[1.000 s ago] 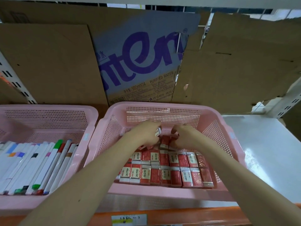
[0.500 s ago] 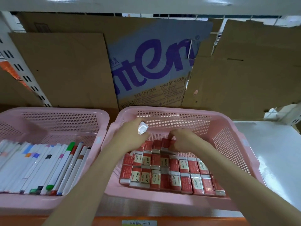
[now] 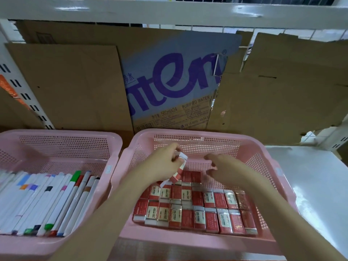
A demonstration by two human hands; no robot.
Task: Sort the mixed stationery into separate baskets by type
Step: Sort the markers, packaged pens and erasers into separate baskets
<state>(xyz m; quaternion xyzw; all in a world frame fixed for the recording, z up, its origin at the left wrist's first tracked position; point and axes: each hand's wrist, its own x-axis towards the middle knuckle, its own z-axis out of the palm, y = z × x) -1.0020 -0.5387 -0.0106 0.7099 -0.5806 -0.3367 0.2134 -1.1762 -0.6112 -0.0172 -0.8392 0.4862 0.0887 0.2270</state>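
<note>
A small red and white eraser [image 3: 181, 162] is up in the air over the far part of the right pink basket [image 3: 282, 178]. The left hand [image 3: 165, 162] pinches it with curled fingers, and it tilts down toward the pile below. A second red eraser [image 3: 176, 178] sits just under the hand, touching it or very near it; it is hard to tell if the hand holds that one too. The right hand [image 3: 224, 168] is just to the right of the eraser, a little apart from it. Its fingers are loosely bent and hold nothing. The two hands are close but do not touch. Below them, many more red and white erasers [image 3: 195, 211] lie flat in neat rows on the basket floor, packed side by side near the front wall. The far part of this basket floor is bare pink mesh. To the left, touching the first basket, is another pink basket [image 3: 62, 144]. It holds long white marker pens [image 3: 43, 200] lying side by side, with caps and bands in green, red, blue, orange, purple and black. Both baskets sit on a white shelf [image 3: 310, 185]. Behind them stand flat brown cardboard sheets [image 3: 75, 81], and one cardboard sheet with big purple letters [image 3: 173, 80] in the middle. A white shelf rail [image 3: 169, 12] runs across the top.
</note>
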